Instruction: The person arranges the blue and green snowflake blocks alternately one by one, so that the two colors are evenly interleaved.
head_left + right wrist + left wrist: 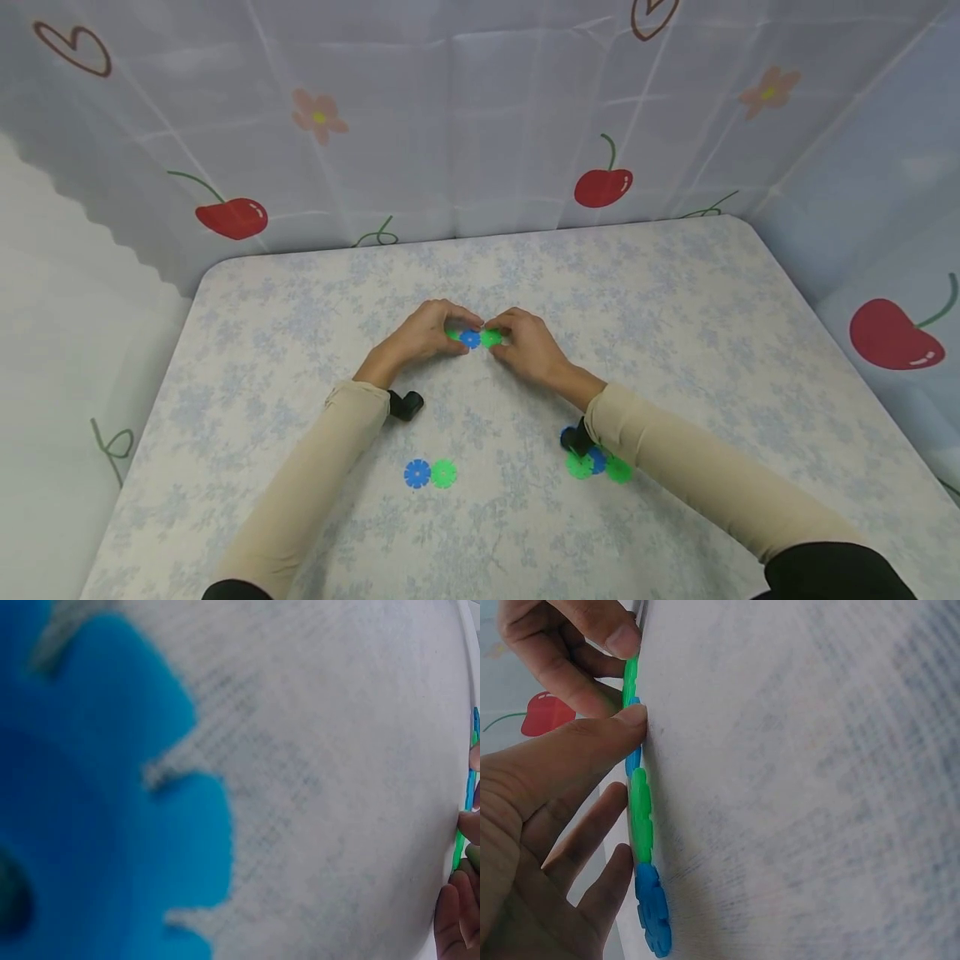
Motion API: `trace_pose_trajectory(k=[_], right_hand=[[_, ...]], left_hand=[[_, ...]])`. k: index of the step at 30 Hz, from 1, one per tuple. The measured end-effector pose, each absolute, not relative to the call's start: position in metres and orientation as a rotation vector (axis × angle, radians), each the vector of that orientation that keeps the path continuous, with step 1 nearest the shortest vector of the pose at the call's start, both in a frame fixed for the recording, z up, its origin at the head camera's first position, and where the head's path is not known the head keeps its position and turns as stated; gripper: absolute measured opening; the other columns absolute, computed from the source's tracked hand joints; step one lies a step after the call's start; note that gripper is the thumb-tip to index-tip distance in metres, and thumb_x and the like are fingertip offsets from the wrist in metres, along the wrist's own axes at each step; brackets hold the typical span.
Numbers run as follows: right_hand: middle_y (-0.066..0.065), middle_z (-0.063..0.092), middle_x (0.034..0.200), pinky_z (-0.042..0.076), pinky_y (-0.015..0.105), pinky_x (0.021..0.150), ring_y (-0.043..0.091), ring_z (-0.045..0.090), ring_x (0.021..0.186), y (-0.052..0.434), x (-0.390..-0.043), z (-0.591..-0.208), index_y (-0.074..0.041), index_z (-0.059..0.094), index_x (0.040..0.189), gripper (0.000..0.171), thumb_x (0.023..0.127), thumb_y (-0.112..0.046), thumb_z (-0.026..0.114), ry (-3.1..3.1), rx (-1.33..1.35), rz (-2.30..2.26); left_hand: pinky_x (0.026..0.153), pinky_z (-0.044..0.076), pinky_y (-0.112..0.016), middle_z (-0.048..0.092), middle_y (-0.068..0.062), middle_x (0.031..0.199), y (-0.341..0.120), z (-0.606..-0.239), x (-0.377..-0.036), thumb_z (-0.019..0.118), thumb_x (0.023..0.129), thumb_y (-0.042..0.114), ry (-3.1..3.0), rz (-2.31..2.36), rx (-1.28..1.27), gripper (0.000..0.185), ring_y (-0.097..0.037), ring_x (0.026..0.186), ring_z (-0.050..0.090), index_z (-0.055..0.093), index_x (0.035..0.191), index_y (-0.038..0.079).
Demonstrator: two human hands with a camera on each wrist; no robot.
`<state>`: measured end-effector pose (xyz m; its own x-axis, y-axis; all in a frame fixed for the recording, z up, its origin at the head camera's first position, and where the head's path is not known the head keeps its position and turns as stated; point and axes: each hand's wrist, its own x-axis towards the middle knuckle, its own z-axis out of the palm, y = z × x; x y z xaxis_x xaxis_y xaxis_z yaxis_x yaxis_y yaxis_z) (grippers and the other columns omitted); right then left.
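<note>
A short row of joined green and blue snowflake discs [470,338] lies on the flowered tablecloth [675,317] at mid-table. My left hand [450,327] pinches its left end and my right hand [504,332] pinches the green disc [491,337] at its right end, so the fingertips almost meet over the blue middle disc. In the left wrist view the disc row [640,817] shows edge-on, my left thumb [626,720] presses on it and the right hand's fingers [611,637] grip its far end. The right wrist view shows only fingertips [454,915] at the edge.
A loose blue disc [417,473] and green disc [443,473] lie side by side near the front. A cluster of green and blue discs [598,465] sits under my right forearm, a blue one [90,787] blurred large in the right wrist view. Cherry-print curtain [600,183] walls the table's back and sides.
</note>
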<state>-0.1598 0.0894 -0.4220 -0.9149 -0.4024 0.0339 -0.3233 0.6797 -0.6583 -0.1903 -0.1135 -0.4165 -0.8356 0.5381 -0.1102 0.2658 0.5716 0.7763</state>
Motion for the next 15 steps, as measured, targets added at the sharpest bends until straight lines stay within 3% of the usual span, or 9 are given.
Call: trace_pose_trajectory(k=[15], right_hand=[[0.004, 0.052, 0.122, 0.042, 0.036, 0.094, 0.021, 0.046, 0.114, 0.090, -0.136, -0.407, -0.009, 0.057, 0.120, 0.042, 0.080, -0.018, 0.066, 2.880, -0.765, -0.784]], left_hand=[[0.090, 0.044, -0.033, 0.066, 0.002, 0.107, -0.116, -0.420, -0.191, 0.075, 0.071, 0.006, 2.432, 1.178, 0.676, 0.042, -0.016, 0.107, 0.053, 0.066, 0.110, 0.014]])
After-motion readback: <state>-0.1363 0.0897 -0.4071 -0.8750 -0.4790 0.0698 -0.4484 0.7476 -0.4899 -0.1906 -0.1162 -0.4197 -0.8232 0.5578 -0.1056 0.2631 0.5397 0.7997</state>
